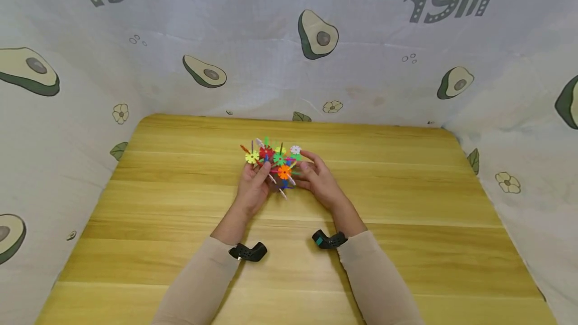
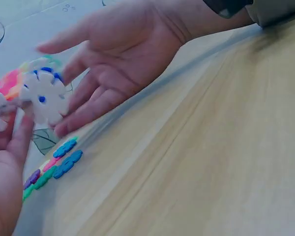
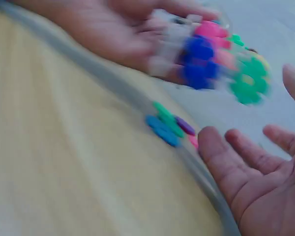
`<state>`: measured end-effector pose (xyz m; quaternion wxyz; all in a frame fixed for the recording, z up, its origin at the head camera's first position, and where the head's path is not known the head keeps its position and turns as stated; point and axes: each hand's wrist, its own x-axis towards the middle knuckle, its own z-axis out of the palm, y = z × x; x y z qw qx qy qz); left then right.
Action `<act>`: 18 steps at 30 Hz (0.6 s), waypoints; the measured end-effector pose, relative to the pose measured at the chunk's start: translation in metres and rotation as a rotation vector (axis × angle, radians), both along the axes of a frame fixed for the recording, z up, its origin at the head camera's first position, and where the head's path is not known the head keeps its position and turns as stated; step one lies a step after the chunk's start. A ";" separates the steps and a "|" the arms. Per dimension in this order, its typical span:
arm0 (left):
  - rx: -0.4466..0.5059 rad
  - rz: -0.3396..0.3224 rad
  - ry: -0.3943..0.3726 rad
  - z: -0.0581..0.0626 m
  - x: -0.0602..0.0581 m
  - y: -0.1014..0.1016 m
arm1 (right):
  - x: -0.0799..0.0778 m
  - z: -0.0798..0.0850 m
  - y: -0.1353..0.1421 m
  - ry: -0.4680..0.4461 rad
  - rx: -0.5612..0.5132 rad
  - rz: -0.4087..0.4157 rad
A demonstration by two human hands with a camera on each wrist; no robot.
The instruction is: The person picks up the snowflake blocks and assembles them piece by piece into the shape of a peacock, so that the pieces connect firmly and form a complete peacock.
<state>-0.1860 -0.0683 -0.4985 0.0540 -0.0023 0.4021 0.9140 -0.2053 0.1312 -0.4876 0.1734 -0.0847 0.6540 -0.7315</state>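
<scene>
My left hand point(image 1: 253, 190) grips a cluster of interlocking flower-shaped plastic discs point(image 1: 280, 158) near the middle of the table, its thumb lying over the near side. The discs are red, green, orange, yellow, white, blue and pink, slotted together at many angles. In the left wrist view, the left thumb side point(image 2: 5, 182) is at the white discs, beside a white disc with blue tips point(image 2: 45, 98). Right of the cluster is my right hand point(image 1: 321, 184), palm inward. Its fingers point(image 3: 221, 155) are loosely spread, close by a green disc point(image 3: 250, 79) on the cluster in the right wrist view.
Loose flower discs in blue point(image 2: 68, 163), green point(image 3: 169, 120) and purple point(image 3: 185, 125) lie on the wooden tabletop point(image 1: 384, 245) beyond the hands. A pale cloth point(image 1: 253, 24) printed with avocados surrounds the table. Black wrist devices point(image 1: 249, 252) sit at both cuffs.
</scene>
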 end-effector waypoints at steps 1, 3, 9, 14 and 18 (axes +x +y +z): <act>0.028 0.043 0.015 0.000 0.000 0.001 | 0.002 0.001 -0.004 -0.011 0.007 0.029; 0.054 0.096 0.036 0.000 -0.001 0.002 | 0.005 0.001 -0.011 -0.048 0.005 0.070; -0.025 0.079 0.075 -0.001 0.002 0.004 | 0.009 0.001 -0.021 -0.088 -0.034 0.024; -0.125 -0.057 0.066 0.000 0.006 0.003 | 0.002 0.001 -0.007 -0.063 0.063 -0.095; -0.123 -0.150 0.011 0.000 0.006 0.002 | -0.004 0.004 0.016 -0.058 0.086 -0.136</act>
